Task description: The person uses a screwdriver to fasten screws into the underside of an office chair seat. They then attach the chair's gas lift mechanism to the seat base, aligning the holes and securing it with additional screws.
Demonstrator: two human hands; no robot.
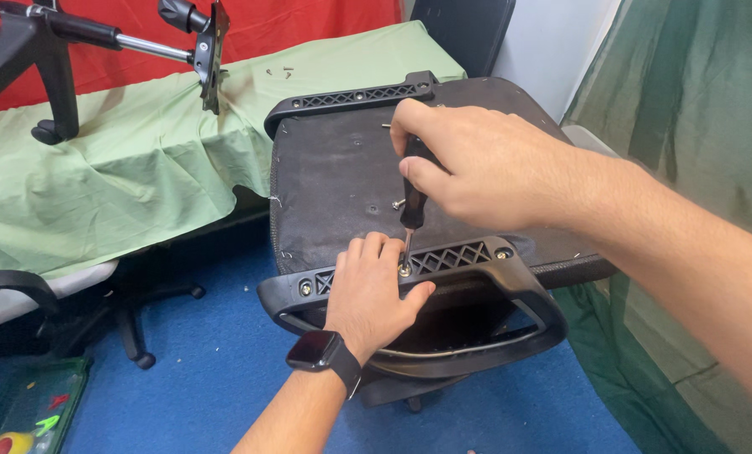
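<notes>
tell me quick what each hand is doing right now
Left hand: resting on the black armrest bracket, steadying the screwdriver tip, gripping nothing.
Right hand: closed around the screwdriver handle.

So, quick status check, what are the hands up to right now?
Right hand gripping screwdriver, tip on a screw. Left hand steadying the armrest bracket on the upturned chair seat. Nothing blocking.

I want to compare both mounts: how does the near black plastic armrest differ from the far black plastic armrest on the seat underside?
The near black plastic armrest is under the left hand, and the right hand drives a black-handled screwdriver into it. The far black plastic armrest is untouched. The near one shows its loop; the far one shows only its bracket. Both have lattice brackets.
</notes>
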